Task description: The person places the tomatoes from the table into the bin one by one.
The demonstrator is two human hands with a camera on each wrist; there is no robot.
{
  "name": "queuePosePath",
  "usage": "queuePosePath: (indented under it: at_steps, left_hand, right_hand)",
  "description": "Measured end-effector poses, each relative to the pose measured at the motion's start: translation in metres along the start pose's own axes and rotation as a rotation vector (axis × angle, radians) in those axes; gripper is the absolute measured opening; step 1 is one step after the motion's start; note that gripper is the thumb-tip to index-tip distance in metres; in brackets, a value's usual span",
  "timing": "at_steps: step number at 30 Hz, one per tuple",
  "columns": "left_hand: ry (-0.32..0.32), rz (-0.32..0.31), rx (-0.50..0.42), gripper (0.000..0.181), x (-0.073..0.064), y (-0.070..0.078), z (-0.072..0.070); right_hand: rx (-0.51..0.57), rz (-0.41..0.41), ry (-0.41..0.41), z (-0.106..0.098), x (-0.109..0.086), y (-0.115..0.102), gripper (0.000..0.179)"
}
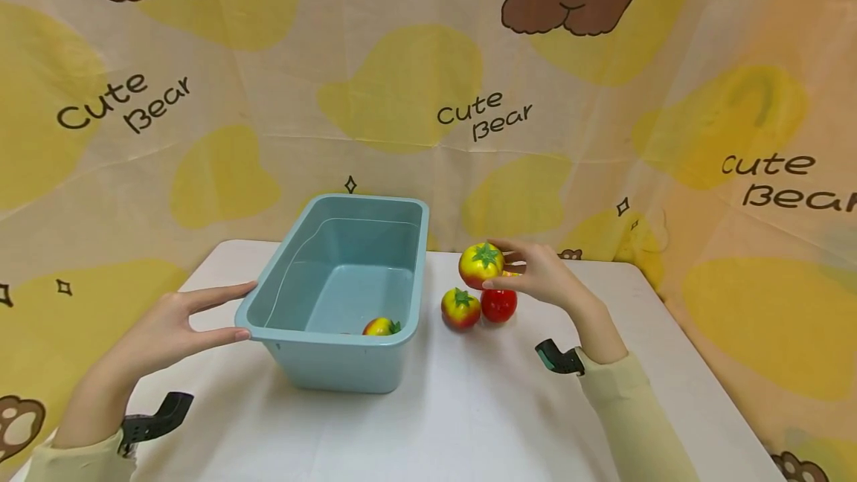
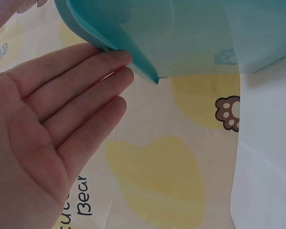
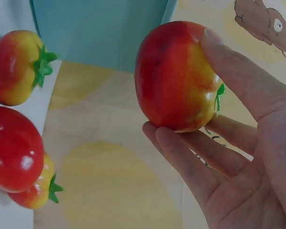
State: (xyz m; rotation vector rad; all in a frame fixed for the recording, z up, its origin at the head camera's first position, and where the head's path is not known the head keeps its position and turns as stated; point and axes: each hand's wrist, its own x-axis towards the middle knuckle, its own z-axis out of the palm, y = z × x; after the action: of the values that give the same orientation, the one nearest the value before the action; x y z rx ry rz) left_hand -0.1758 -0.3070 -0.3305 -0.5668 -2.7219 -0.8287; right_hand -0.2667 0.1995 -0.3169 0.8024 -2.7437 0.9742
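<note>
My right hand (image 1: 545, 274) pinches a red-and-yellow toy tomato (image 1: 477, 266) between thumb and fingertips, above the table to the right of the blue-green plastic bin (image 1: 341, 359). Its green leafy top shows in the head view. Below it sit another red-and-yellow tomato (image 1: 459, 311) and a glossy red tomato (image 1: 499, 307). A further yellow-red tomato (image 3: 46, 183) is partly hidden behind the red one in the right wrist view. My left hand (image 1: 164, 329) touches the bin's near left corner, fingers straight, thumb at the front rim. Inside the bin, one tomato (image 1: 379, 326) peeks above the near wall.
The bin stands on a white table (image 1: 495, 407), left of the loose tomatoes. A patterned cloth backdrop (image 1: 402, 88) with bears and lettering hangs behind the table and along its sides.
</note>
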Motion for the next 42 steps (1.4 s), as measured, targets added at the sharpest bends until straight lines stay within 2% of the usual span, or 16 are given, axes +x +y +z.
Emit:
queuePosePath:
  at_steps: [20,34,42]
  left_hand:
    - [0.003,0.010,0.003,0.059,-0.001,-0.001,0.000]
    - [0.012,0.023,-0.004,0.060,-0.001,-0.003,0.001]
    - [0.010,0.018,-0.013,0.059,0.000,-0.003,0.002]
  right_hand:
    - [-0.012,-0.022,-0.040,-0.008,0.025,-0.035,0.067]
    - [-0.011,-0.085,-0.058,-0.013,0.041,-0.056,0.068]
    - [-0.005,-0.147,-0.073,-0.016,0.051,-0.069,0.068]
